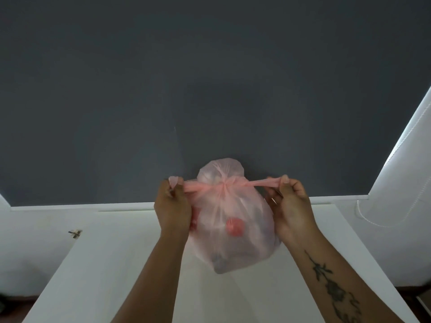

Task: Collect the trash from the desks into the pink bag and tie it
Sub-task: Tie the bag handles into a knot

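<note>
Head view, centre of the frame: left hand [171,206] and right hand [291,206] each pinch a twisted end of the knotted pink bag [233,229] above the white desk [105,264].

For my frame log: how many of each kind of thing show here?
Hands: 2, left hand, right hand
pink bag: 1
desk: 1
small dark object at the desk's edge: 1
Total: 5

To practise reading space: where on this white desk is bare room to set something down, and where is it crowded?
Bare desk lies between its left edge and the left hand's forearm, and between the right hand's forearm and the right edge. A narrower strip lies between the forearms, before the pink bag. Crowded around the bag.
</note>
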Demonstrator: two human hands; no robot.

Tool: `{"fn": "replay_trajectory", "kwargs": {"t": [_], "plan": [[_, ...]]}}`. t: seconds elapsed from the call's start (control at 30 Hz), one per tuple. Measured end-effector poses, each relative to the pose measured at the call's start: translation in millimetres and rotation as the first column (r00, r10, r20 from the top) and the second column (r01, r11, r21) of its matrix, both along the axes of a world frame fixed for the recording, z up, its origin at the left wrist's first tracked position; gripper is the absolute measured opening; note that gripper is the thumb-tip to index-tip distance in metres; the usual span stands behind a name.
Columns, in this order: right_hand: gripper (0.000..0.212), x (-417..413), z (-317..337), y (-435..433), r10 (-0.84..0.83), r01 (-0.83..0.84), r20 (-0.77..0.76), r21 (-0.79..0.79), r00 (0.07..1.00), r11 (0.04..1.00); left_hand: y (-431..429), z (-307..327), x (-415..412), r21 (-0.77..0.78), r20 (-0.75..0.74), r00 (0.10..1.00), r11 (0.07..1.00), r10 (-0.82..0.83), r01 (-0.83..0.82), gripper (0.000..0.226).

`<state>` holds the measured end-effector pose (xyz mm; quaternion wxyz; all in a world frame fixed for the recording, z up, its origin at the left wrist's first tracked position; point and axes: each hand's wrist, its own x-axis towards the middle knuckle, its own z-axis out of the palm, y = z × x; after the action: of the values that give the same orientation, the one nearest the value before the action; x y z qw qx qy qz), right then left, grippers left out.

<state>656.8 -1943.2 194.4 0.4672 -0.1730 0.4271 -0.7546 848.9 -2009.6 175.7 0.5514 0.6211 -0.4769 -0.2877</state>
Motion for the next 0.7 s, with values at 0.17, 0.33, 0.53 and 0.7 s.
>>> {"fn": "replay_trajectory", "kwargs": {"t": [0.17, 0.33, 0.53, 0.7], "plan": [[0.019, 5.5, -8.3, -4.3, -0.055, 0.093, -0.311, 0.109, 0.949, 0.99, 13.0, -19.2, 0.3, -0.001, 0.054, 0.998, 1.0, -0.012, 0.012, 0.023], [0.045, 31.8, -9.4, 6.9, 0.211, -0.109, -0.851, 0.181, 0.48, 0.977, 25.2, -41.7, 3.2, 0.0, 0.116, 0.983, 0.99, -0.14, 0.141, 0.024], [0.044, 55.9, -62.8, 14.3, 0.247, 0.223, -0.925, 0.186, -0.288, 0.957, 9.0, -46.7, 21.8, 0.272, 0.377, 0.868, 0.935, -0.322, 0.229, 0.048], [0.024, 67.4, -88.3, 15.6, 0.092, 0.331, -0.931, -0.033, -0.353, 0.943, 7.2, -51.2, 29.0, 0.32, 0.269, 0.867, 0.888, -0.42, 0.331, 0.041]]}}
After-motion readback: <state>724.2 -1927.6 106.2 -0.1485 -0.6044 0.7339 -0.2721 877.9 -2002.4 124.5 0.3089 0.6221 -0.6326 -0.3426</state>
